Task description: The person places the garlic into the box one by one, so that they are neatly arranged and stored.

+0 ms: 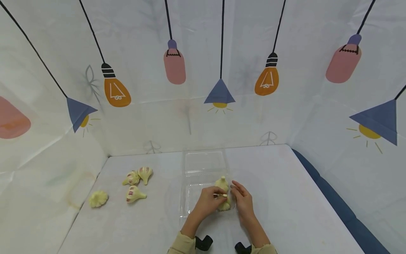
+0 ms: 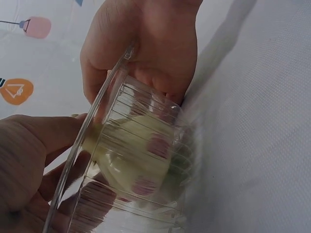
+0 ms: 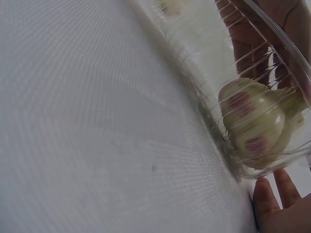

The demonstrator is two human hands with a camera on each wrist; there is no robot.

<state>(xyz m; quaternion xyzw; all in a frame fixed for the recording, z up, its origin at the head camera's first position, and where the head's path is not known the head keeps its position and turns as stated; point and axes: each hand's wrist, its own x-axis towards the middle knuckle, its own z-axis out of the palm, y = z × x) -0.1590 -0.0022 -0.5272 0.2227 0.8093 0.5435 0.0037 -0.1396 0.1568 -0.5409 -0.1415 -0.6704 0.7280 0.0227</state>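
A clear plastic clamshell container [image 1: 181, 206] stands on the white table, its lid [image 1: 204, 160] folded back behind it. Two pale garlic bulbs show at its right side: one garlic bulb [image 1: 222, 183] towards the back and a front garlic bulb [image 1: 224, 206] with purple patches, seen through the wall. My left hand [image 1: 209, 201] reaches over the container and pinches the front bulb by its stem; its fingers partly hide it. Beside the right wall my right hand [image 1: 243, 204] holds its fingers fairly straight, fingertips [image 3: 262, 187] close against the plastic; contact is hard to tell.
Left of the container lie three garlic bulbs in a loose group, including a garlic bulb [image 1: 135, 194] with its stem pointing right. A separate garlic bulb [image 1: 98, 199] sits near the left table edge. A printed fabric wall [image 1: 196, 120] encloses the table's back and sides.
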